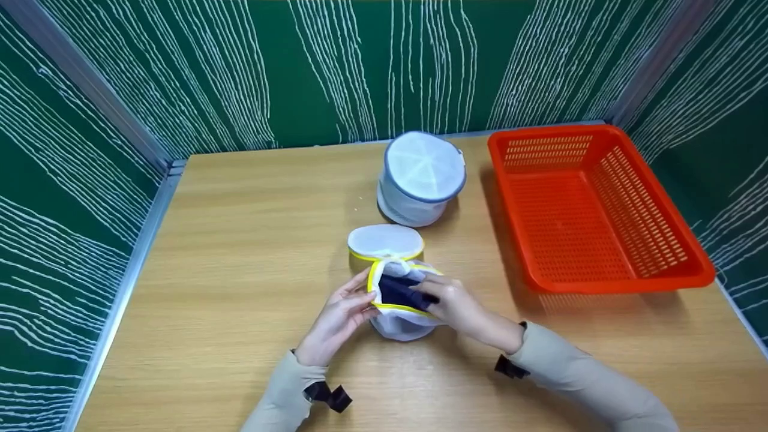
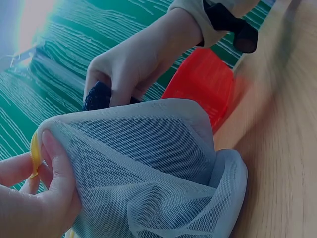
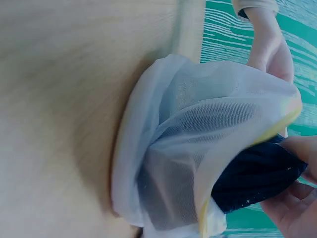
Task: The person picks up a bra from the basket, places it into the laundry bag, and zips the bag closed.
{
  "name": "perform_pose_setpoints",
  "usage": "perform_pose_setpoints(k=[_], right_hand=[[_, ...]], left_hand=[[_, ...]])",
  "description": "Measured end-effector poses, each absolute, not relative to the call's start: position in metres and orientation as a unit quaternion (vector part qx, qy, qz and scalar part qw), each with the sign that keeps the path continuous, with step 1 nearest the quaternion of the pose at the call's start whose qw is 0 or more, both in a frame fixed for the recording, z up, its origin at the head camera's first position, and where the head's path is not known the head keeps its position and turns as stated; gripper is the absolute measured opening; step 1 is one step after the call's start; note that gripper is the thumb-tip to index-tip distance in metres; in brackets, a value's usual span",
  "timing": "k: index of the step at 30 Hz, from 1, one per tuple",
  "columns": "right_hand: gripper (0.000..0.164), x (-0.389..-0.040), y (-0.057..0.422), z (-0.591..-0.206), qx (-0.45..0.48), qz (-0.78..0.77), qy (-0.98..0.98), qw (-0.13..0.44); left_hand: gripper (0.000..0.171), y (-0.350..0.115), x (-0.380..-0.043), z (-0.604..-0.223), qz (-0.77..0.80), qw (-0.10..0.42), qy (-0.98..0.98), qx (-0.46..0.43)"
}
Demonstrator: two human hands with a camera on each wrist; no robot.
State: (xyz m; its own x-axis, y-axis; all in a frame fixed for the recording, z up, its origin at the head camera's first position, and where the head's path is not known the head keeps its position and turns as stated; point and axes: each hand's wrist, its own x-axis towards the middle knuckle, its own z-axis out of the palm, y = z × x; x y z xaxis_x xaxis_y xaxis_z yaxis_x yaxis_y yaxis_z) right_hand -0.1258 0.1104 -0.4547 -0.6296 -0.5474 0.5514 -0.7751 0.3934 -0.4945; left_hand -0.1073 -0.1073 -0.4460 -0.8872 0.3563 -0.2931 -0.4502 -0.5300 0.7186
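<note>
Left grip (image 1: 337,322) holds a yellow-rimmed mesh bag (image 1: 402,328), right grip (image 1: 459,306) dark cloth (image 1: 396,291) inside

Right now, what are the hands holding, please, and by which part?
The left hand pinches the mesh bag by its yellow rim; the right hand grips dark cloth by its protruding end.

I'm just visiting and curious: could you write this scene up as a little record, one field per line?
Left hand: pinches the yellow edge of the mesh bag
Right hand: holds the dark cloth at the bag's mouth
Dark cloth: partly inside the bag
Bag's lid: folded back on the far side
Second bag: round, white, grey-trimmed, standing beyond the first, top covered
Basket: red, slotted walls, at the right
Surface: wood-patterned table
</note>
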Motion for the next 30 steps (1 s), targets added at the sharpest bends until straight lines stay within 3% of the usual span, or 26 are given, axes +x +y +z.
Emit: perform_pose_setpoints(k=[5,13,21,30], right_hand=[[0.032,-0.13,0.102,-0.449,0.437,0.295,-0.841,0.12],[0.018,-0.141,0.09,-0.449,0.447,0.266,-0.852,0.068],[0.007,-0.145,0.088,-0.452,0.441,0.303,-0.844,-0.032],[0.023,-0.152,0.11,-0.448,0.4,0.406,-0.807,-0.151]], left_hand=[[0.058,-0.106,-0.105,-0.445,0.873,0.236,0.425,-0.047],[0.055,-0.105,-0.102,-0.444,0.873,0.232,0.428,-0.037],[0.059,-0.107,-0.104,-0.445,0.879,0.225,0.417,-0.062],[0.059,-0.109,-0.105,-0.448,0.882,0.224,0.409,-0.063]])
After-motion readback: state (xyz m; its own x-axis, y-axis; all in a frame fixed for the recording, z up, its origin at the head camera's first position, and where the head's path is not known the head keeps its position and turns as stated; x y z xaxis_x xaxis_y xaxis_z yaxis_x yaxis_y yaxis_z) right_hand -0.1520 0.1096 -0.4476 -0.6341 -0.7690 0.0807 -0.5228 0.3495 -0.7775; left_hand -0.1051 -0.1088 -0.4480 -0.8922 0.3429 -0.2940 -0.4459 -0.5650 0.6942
